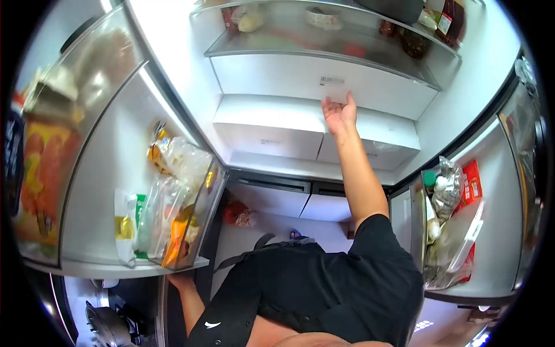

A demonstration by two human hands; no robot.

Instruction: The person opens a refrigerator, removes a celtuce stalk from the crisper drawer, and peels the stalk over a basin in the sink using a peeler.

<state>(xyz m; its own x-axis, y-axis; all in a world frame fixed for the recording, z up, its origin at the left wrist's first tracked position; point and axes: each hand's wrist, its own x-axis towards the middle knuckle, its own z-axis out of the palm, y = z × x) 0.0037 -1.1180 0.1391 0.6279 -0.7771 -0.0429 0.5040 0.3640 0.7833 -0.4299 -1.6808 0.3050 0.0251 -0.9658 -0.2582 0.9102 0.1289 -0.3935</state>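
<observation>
My right hand (340, 117) reaches into the open fridge, palm up with its fingers partly spread. Its fingertips are at the lower edge of the wide white upper drawer (277, 76), in front of the printed label; whether they touch it I cannot tell. Below sit two lower drawers side by side, a left one (266, 140) and a right one (370, 151), both closed. At the lower left, my left hand (181, 281) is by the bottom edge of the left fridge door (115, 268). That edge hides most of its fingers.
Bagged food (185, 159) and an orange packet (176, 237) stand in the left door. The right door holds a red packet (471, 185) and a foil bag (448, 188). A glass shelf (277, 43) carries a bowl (324, 18) and jars. A pot (107, 327) stands lower left.
</observation>
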